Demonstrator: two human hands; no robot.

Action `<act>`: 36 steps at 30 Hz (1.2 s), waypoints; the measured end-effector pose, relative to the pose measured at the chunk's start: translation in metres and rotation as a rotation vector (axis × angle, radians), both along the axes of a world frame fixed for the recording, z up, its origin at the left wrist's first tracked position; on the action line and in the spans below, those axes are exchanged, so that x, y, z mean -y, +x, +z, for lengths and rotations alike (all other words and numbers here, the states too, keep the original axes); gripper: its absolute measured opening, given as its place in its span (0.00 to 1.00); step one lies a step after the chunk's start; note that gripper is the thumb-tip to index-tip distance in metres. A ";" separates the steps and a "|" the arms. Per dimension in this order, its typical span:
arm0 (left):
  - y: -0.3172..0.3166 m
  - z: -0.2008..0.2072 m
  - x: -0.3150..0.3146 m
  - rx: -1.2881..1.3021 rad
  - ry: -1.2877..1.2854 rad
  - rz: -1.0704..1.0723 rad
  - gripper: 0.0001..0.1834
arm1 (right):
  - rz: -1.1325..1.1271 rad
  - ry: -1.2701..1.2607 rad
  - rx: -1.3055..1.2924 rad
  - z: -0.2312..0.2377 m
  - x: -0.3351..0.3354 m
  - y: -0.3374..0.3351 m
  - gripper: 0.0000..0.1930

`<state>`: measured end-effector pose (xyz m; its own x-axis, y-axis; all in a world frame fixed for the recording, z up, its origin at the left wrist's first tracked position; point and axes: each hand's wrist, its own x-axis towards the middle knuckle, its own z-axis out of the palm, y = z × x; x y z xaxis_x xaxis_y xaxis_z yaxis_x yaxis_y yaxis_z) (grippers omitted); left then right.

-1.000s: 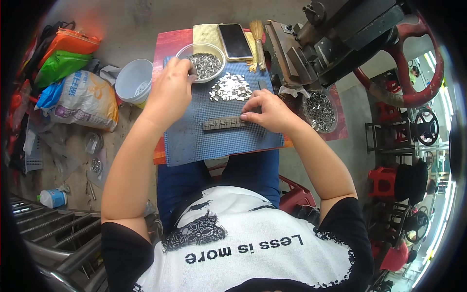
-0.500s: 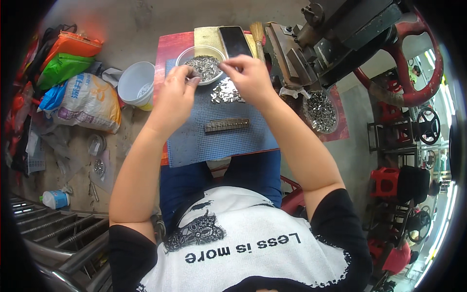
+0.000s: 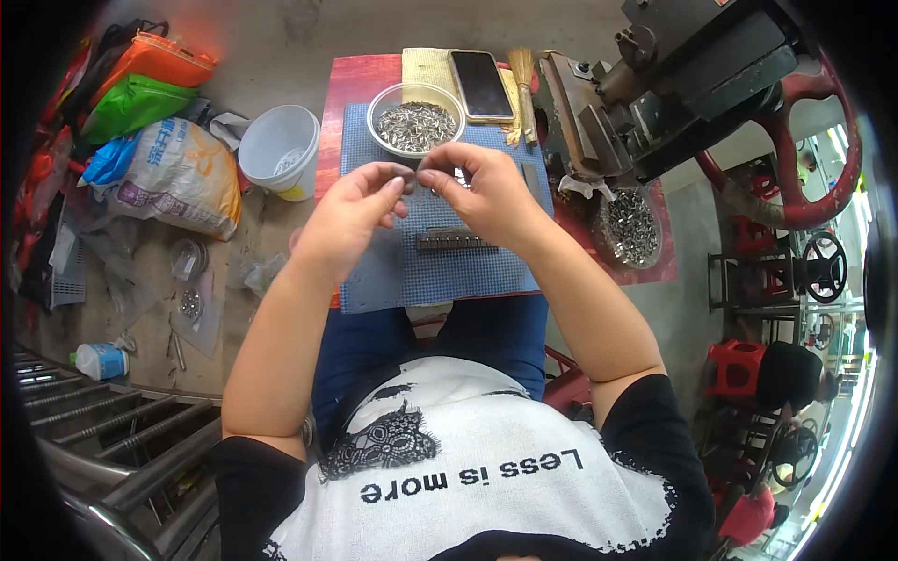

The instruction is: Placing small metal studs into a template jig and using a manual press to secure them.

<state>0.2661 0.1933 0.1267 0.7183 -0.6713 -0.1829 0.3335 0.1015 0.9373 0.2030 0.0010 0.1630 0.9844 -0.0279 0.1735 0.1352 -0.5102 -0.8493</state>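
My left hand point(image 3: 354, 213) and my right hand point(image 3: 482, 194) almost meet over the blue woven mat point(image 3: 374, 292). Thumb and fingers are pinched together on each; whatever is between the fingertips is too small to name. Just beyond them stands a clear plastic bowl point(image 3: 373, 120) holding many small shiny metal pieces point(image 3: 416, 129). My right hand mostly hides a loose pile of similar pieces point(image 3: 459, 175) on the mat. Nearer my body, a narrow slotted metal bar point(image 3: 456, 241) lies crosswise, its right end close under my right hand.
A phone point(image 3: 481, 86) and a straw brush point(image 3: 522, 75) lie at the board's far side. To the right stands a dark machine point(image 3: 697, 103) with a red handwheel point(image 3: 795, 192), beside another container of metal parts point(image 3: 629, 224). A white bucket point(image 3: 281, 150) and filled bags point(image 3: 178, 178) sit left.
Both hands have come back from the bowl's sides toward my body and drawn close together. The bowl is now uncovered, while the loose pile is mostly hidden. The view has shifted slightly.
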 end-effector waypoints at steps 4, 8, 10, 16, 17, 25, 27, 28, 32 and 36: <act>-0.016 -0.020 -0.008 0.605 0.347 0.225 0.12 | 0.185 -0.301 -0.184 -0.022 0.009 0.002 0.09; -0.031 -0.025 -0.013 0.730 0.417 0.209 0.11 | 0.290 -0.418 -0.188 -0.026 0.006 0.002 0.10; -0.034 -0.024 -0.014 0.736 0.405 0.228 0.11 | 0.298 -0.430 -0.186 -0.026 0.005 0.003 0.10; -0.038 -0.021 -0.013 0.724 0.432 0.232 0.12 | 0.286 -0.447 -0.168 -0.026 0.003 0.003 0.09; -0.039 -0.022 -0.013 0.762 0.450 0.224 0.12 | 0.292 -0.448 -0.175 -0.026 0.003 0.003 0.08; -0.046 -0.025 -0.008 0.829 0.492 0.162 0.15 | 0.026 -0.280 -0.228 -0.010 0.017 -0.012 0.10; -0.048 -0.027 -0.006 0.938 0.536 0.204 0.17 | -0.202 -0.237 -0.104 -0.006 0.034 -0.025 0.10; -0.049 -0.028 -0.005 0.942 0.528 0.204 0.17 | -0.355 -0.198 -0.069 -0.010 0.041 -0.032 0.11; -0.051 -0.030 0.003 1.057 0.620 0.222 0.16 | -0.530 -0.678 -0.007 -0.037 0.066 -0.065 0.15; -0.051 -0.029 0.006 1.018 0.622 0.226 0.16 | -0.600 -0.721 -0.019 -0.055 0.069 -0.067 0.17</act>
<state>0.2149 0.1871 0.0981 0.8107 -0.5104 0.2868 -0.5508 -0.4986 0.6694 0.1358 -0.0679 0.1083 0.8435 -0.4236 0.3303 -0.3317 -0.8944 -0.3000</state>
